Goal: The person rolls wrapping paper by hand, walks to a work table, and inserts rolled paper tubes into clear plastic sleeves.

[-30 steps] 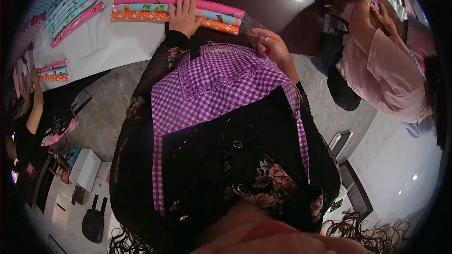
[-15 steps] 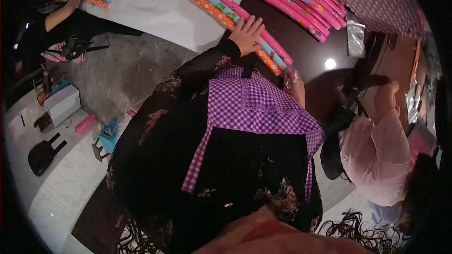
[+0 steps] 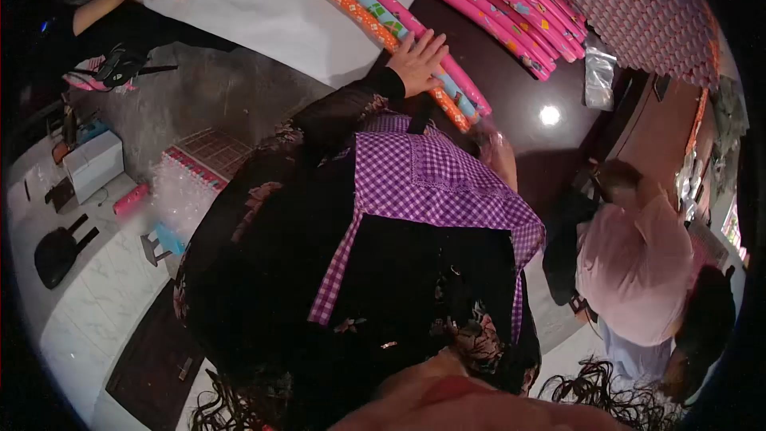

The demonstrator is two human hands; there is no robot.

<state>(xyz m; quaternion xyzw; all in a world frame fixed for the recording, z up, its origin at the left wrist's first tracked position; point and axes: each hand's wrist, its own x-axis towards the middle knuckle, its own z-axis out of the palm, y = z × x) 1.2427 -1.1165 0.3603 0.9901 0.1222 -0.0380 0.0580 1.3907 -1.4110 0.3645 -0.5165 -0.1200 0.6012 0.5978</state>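
Three gift-wrap rolls lie side by side on the table: a pink roll (image 3: 455, 72), a light-blue patterned roll (image 3: 383, 13) and an orange roll (image 3: 359, 17). My left hand (image 3: 416, 64) rests flat across them, fingers spread. At their near ends, my right hand (image 3: 500, 161) is closed on crinkled clear plastic (image 3: 488, 134). Blur and the apron hide part of its fingers. A purple checked apron (image 3: 431, 172) hangs just below both hands.
More pink rolls (image 3: 487, 8) lie farther back on the dark table (image 3: 519, 100). A clear plastic packet (image 3: 599, 78) sits to their right. White cloth (image 3: 271, 16) covers the left part. A person in pink (image 3: 634, 271) bends at right; another person's arm (image 3: 100, 14) reaches in at left.
The three rolls have shifted slightly toward me at their near ends. My right hand has moved a little lower. The person in pink has bent farther down, and a plastic-wrapped bundle shows at left.
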